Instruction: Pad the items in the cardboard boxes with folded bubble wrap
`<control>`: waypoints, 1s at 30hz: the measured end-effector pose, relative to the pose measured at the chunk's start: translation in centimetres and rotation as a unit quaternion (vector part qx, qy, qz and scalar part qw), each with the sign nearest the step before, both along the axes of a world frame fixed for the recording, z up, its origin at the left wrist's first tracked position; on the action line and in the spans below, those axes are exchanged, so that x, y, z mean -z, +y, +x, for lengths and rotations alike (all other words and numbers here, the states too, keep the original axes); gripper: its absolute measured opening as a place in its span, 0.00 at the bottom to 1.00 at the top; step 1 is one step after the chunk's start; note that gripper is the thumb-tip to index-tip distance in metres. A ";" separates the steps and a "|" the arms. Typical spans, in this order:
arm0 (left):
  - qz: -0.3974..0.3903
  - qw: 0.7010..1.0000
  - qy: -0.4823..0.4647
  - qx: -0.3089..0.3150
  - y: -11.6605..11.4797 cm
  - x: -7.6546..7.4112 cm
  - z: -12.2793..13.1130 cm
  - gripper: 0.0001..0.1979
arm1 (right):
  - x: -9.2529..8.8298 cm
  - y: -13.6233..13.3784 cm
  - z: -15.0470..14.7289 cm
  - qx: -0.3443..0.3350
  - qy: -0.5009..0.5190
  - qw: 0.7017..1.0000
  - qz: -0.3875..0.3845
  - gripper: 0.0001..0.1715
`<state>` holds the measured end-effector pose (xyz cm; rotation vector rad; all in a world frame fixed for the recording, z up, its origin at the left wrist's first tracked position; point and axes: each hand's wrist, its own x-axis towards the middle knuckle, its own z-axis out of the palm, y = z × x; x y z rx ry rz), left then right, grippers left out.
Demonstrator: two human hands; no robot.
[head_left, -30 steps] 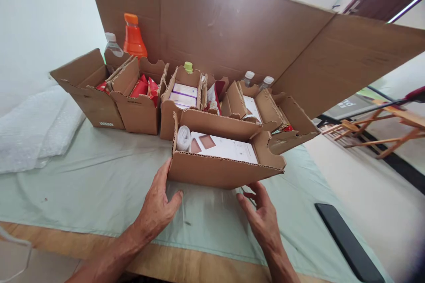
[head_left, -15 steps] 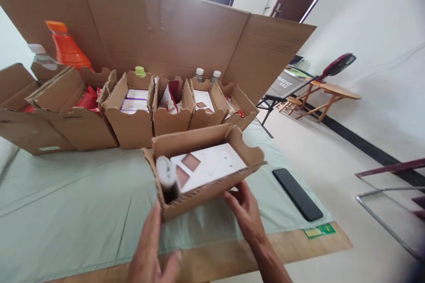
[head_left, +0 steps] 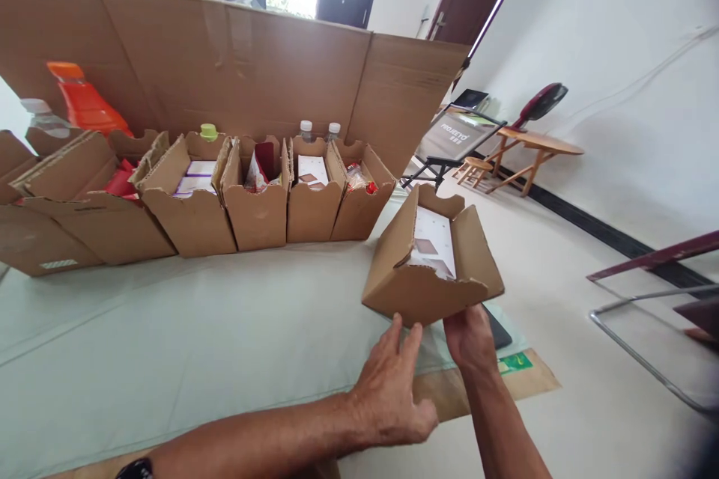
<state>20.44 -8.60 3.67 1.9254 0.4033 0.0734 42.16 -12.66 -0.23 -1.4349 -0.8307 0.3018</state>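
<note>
A loose cardboard bin [head_left: 435, 292] stands tilted near the right end of the covered table. Inside it lies a white box [head_left: 435, 239] with brown diamond shapes. My right hand [head_left: 470, 337] grips the bin from beneath its right side; its fingertips are hidden under the cardboard. Just in front of the bin, my left hand [head_left: 393, 389] has its fingers stretched out and the thumb apart. Its fingertips reach the bin's lower front edge, and whether they touch it I cannot tell. A black phone [head_left: 497, 327] lies partly hidden behind my right hand.
Several cardboard bins [head_left: 255, 221] stand in a row at the back, holding packets and boxes. Behind them rise a cardboard panel [head_left: 247, 75], an orange bottle [head_left: 90, 101] and clear bottles. A green packet [head_left: 515, 363] lies at the table's right edge.
The loose bin has moved right and turned so its short end faces me. My left hand has come off its left side and moved right. The view has shifted too.
</note>
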 end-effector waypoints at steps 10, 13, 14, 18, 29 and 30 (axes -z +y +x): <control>0.312 0.937 -0.047 -0.147 5.3 5.0 -12.2 0.26 | -0.8 0.9 2.9 -0.056 -0.016 0.984 -0.166 0.38; 0.382 0.878 -0.084 -0.275 7.8 6.7 -15.5 0.18 | -2.2 3.5 6.3 -0.077 0.005 0.986 -0.150 0.34; 0.392 0.864 -0.090 -0.302 8.3 7.1 -16.0 0.16 | -2.6 4.6 7.4 -0.078 0.008 0.987 -0.142 0.33; 0.406 0.843 -0.095 -0.341 9.0 7.7 -16.2 0.14 | -3.2 9.7 10.4 -0.071 0.013 0.990 -0.119 0.31; 0.426 0.847 -0.076 -0.310 8.6 7.9 -15.6 0.15 | -3.1 15.2 10.6 -0.068 -0.014 0.989 -0.132 0.30; 0.423 0.848 -0.077 -0.311 8.6 7.9 -15.6 0.15 | -3.0 15.0 10.4 -0.053 -0.023 0.989 -0.133 0.29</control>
